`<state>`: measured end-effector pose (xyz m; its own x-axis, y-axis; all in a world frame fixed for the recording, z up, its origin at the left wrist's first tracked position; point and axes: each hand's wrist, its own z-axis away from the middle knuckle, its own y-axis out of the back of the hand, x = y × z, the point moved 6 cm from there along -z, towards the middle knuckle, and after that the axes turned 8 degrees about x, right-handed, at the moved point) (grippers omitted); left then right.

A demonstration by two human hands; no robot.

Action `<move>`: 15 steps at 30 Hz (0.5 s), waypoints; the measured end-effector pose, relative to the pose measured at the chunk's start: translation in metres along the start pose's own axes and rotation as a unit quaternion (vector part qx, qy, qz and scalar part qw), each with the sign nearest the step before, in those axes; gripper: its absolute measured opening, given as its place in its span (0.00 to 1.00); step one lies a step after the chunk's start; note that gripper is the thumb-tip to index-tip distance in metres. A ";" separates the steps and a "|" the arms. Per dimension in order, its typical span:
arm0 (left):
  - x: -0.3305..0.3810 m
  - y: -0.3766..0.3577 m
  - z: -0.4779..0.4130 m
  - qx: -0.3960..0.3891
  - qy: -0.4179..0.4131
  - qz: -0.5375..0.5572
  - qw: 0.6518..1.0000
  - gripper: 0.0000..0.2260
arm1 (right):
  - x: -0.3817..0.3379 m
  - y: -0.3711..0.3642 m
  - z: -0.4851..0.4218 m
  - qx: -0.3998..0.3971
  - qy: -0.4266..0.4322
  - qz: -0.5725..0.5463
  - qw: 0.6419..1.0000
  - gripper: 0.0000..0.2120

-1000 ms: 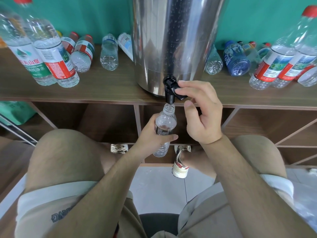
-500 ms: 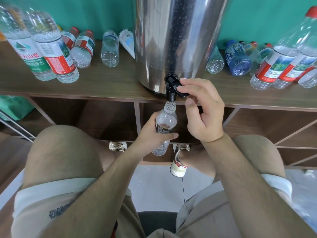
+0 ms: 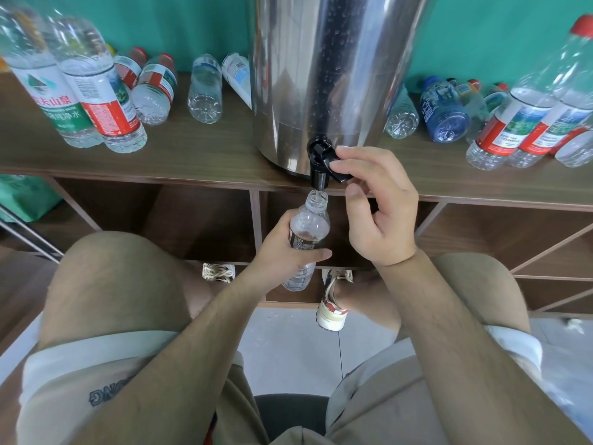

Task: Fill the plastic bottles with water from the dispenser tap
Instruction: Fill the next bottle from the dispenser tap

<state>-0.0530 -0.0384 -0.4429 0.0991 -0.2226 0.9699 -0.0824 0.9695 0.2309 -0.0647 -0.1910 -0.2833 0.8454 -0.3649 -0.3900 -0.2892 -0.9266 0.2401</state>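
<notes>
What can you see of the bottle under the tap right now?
The bottle is small, clear plastic with a dark label band, uncapped. It is held near upright, leaning slightly, its open mouth just below the black tap spout. The left hand grips its middle; its base hangs free. Fill level unclear.

- One view only: a wide-angle camera on the person's head, facing forward and steeply down.
- Aimed at the dispenser [image 3: 333,75] on the bench [image 3: 199,149], with the teal wall [image 3: 481,33] behind.
- Close in: left hand [image 3: 282,252], right hand [image 3: 378,213], tap [image 3: 319,168] and bottle [image 3: 309,226] sit mid-frame.
- Frame edges bow; the floor [image 3: 288,348] shows low in frame.
</notes>
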 end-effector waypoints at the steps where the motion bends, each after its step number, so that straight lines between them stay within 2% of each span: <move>1: 0.000 0.000 0.000 0.000 0.000 -0.002 1.000 0.35 | 0.000 0.000 0.000 0.001 0.001 0.000 1.000 0.16; 15: 0.002 -0.002 0.002 0.000 0.006 -0.013 1.000 0.35 | 0.001 0.000 0.001 0.006 -0.003 0.000 1.000 0.16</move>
<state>-0.0547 -0.0409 -0.4411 0.1122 -0.2457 0.9628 -0.0790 0.9637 0.2552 -0.0641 -0.1913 -0.2844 0.8425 -0.3651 -0.3961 -0.2941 -0.9278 0.2298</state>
